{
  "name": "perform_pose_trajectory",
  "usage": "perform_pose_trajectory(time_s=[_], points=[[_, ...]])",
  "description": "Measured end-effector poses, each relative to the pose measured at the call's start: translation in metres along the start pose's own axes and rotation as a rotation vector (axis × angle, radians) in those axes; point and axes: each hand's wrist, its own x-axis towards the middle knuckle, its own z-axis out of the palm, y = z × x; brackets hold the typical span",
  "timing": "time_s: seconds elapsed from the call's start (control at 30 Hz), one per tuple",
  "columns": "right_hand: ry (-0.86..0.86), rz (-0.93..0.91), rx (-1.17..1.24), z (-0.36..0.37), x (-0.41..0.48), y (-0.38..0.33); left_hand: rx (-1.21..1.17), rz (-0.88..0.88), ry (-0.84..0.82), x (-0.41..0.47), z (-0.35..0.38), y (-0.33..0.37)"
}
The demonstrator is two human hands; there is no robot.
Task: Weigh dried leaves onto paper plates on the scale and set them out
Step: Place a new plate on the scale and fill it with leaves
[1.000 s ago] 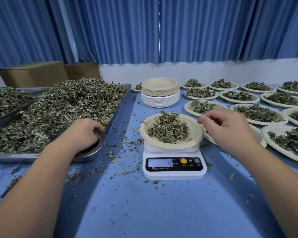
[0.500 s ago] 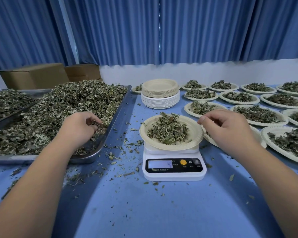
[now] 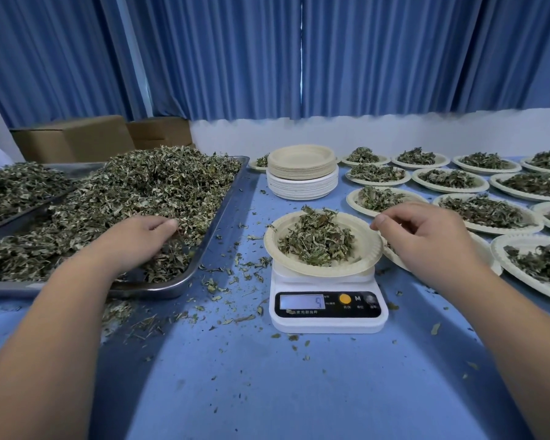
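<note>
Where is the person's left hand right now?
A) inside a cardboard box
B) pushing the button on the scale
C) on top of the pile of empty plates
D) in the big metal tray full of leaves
D: the left hand lies on the dried leaves heaped in the metal tray, left of the scale.

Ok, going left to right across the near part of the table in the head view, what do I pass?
Metal tray heaped with dried leaves → scale bearing a paper plate → right hand → filled plate at the right edge.
</note>
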Motion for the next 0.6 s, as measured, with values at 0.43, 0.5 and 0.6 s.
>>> perform_pose_trajectory(time_s=[0.43,0.5,0.6], points=[[-0.004,-0.001,0.018,-0.002,-0.001,-0.006,0.244,0.089,-0.185,-0.027,0.014,0.026],[-0.009,-0.008,0.001,-0.001,-0.001,-0.007,0.221,0.117,-0.128,-0.033,0.018,0.024],[-0.018,-0.014,-0.012,-0.001,-0.001,-0.008,0.198,0.132,-0.066,-0.039,0.022,0.022]])
